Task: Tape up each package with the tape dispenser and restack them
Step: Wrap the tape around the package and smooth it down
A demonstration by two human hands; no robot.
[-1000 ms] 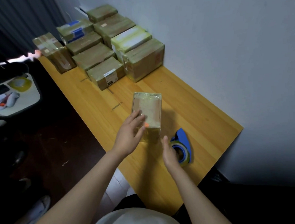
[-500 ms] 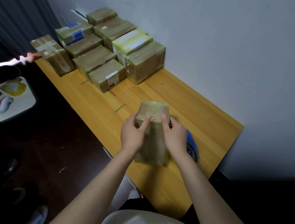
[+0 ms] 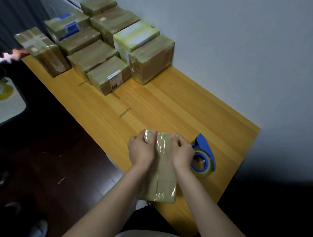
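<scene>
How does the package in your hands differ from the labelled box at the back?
The left hand and right hand grip the held package; the labelled box rests untouched among other boxes. The labelled box shows a white sticker; the held package shows none. Both are brown and taped.

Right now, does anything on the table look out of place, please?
One taped package at the far-left corner sits askew from the neat rows, and stray tape strips stick to the tabletop.
</scene>
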